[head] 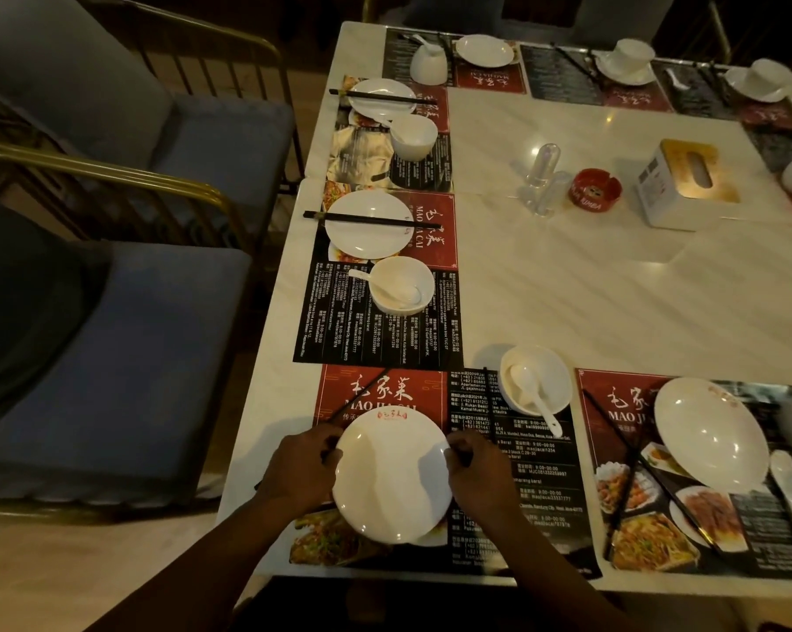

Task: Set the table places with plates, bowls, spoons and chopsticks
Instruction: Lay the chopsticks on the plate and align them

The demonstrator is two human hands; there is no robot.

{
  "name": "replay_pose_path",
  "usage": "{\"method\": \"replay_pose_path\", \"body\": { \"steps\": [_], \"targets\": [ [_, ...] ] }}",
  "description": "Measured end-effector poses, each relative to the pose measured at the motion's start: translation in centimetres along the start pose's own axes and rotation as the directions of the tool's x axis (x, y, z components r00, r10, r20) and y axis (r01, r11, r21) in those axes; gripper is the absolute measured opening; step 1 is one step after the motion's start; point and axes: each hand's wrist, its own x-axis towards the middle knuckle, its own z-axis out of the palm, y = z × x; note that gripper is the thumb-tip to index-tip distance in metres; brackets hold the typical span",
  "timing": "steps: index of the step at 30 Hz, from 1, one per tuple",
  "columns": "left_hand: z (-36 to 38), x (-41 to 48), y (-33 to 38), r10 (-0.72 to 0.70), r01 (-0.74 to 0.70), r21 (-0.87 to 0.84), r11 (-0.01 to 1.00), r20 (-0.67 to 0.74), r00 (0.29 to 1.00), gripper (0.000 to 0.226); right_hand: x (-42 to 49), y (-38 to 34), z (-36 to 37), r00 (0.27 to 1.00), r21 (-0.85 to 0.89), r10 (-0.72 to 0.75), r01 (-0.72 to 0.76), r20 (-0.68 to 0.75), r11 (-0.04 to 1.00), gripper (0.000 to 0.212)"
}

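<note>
Both hands sit low at the near edge of the table, one on each side of the white plate that lies on the nearest placemat. The left hand has its fingers curled round one dark chopstick, which slants away to the far right over the red part of the mat. The right hand looks to pinch the second chopstick, which runs almost straight toward the far side, though the dim light makes that grip hard to read. Knuckles lie close against the plate's rim on both sides; whether they touch it I cannot tell. Just beyond the plate to the right stands the bowl with its spoon resting inside, handle toward the near side. Plate, bowl and spoon look placed here, so I judge the chopsticks to be the step in hand. Further along the left edge, the far plate carries a laid pair side by side across it, which suggests the pattern to copy. The next move likely calls for bringing the two sticks together, tips level and parallel, then lowering them across the plate without nudging it off the mat
</note>
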Motion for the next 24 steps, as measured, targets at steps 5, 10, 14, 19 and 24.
{"method": "replay_pose_path", "body": {
  "steps": [5,10,14,19,24],
  "targets": [
    [0.2,-0.5,0.0,-0.012,0.013,-0.018,1.0,0.041,0.999,0.032,0.0,0.3,-0.1,1.0,0.025,0.018,-0.018,0.004,1.0,0.017],
    [0.8,-1.0,0.3,-0.018,0.022,-0.042,0.999,0.082,0.996,0.033,0.0,0.8,-0.6,1.0,0.0,0.009,-0.009,-0.007,1.0,0.017],
    [1.1,-1.0,0.5,-0.037,0.04,-0.044,0.998,0.078,0.996,0.032,0.0,0.9,-0.6,1.0,0.016,0.024,-0.024,-0.013,1.0,0.015],
    [1.1,-1.0,0.5,-0.065,0.068,-0.063,0.996,0.049,0.997,0.033,0.1,0.8,-0.3,1.0,0.055,0.015,-0.014,-0.023,0.998,0.017],
    [1.1,-1.0,0.5,-0.076,0.077,-0.055,0.995,0.033,0.997,0.034,0.1,0.8,-0.4,1.0,0.075,0.026,-0.025,-0.004,0.997,0.017]
  ]
}}
